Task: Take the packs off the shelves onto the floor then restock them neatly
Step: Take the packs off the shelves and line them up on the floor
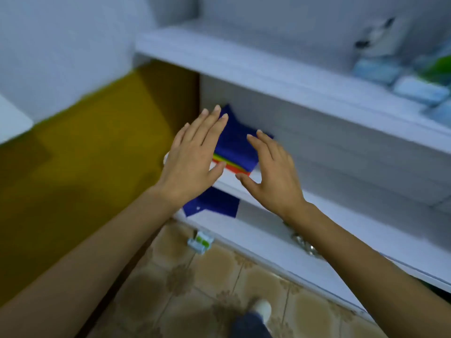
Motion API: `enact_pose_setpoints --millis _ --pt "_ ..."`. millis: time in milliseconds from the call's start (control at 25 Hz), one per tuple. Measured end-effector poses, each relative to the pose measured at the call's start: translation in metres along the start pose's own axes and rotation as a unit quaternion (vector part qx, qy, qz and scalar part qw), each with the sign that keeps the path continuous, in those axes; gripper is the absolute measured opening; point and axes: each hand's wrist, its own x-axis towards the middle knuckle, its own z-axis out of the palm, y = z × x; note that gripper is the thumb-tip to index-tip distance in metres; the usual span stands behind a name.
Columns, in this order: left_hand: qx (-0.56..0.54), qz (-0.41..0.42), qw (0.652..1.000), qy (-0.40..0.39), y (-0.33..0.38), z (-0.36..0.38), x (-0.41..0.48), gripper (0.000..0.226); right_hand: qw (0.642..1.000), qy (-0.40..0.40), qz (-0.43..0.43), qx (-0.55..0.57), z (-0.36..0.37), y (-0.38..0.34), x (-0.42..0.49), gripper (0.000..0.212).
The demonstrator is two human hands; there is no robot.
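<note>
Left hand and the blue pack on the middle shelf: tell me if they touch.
Cannot tell. In the head view the left hand overlaps the blue pack, open and flat, but blur hides any contact or gap.

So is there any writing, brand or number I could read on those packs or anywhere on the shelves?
None can be read.
Blue pack with rainbow edge, middle shelf: no print visible.
Blue pack, lower shelf: a small white mark, too small to read.
Light blue packs, top shelf: blurred.
Small white and green box on the floor: blurred.
</note>
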Motion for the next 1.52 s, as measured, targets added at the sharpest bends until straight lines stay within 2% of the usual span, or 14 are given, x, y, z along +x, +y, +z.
enact_pose_setpoints --millis 280,520,640,800,920,1080,1320,1520 --pt "-0.061 0.139 0.986 0.071 0.154 -0.040 0.085 0.083 0.987 0.139 0.035 -0.078 -0.171 0.062 -0.033 0.067" --pt "-0.130 0.183 0.973 0.062 0.308 0.002 0.141 0.082 0.974 0.158 0.073 -0.147 -0.276 0.179 -0.106 0.062" --pt "-0.146 0.160 0.976 0.020 0.362 0.034 0.153 0.082 0.972 0.146 0.112 -0.144 -0.308 0.238 -0.133 0.063" --pt "-0.133 0.123 0.983 -0.028 0.380 0.073 0.178 0.081 0.977 0.135 0.112 -0.120 -0.320 0.288 -0.128 0.059" --pt "-0.132 0.108 0.985 -0.036 0.376 0.095 0.213 0.077 0.983 0.127 0.101 -0.089 -0.312 0.312 -0.101 0.058" --pt "-0.129 0.100 0.984 -0.063 0.372 0.135 0.260 0.086 0.983 0.137 0.102 -0.071 -0.295 0.341 -0.045 0.057" --pt "-0.131 0.133 0.982 0.020 0.366 0.169 0.267 0.080 0.980 0.123 0.155 -0.023 -0.263 0.382 0.021 0.064" --pt "-0.129 0.151 0.977 0.071 0.365 0.181 0.264 0.068 0.961 0.201 0.184 0.037 -0.240 0.398 0.023 0.055"
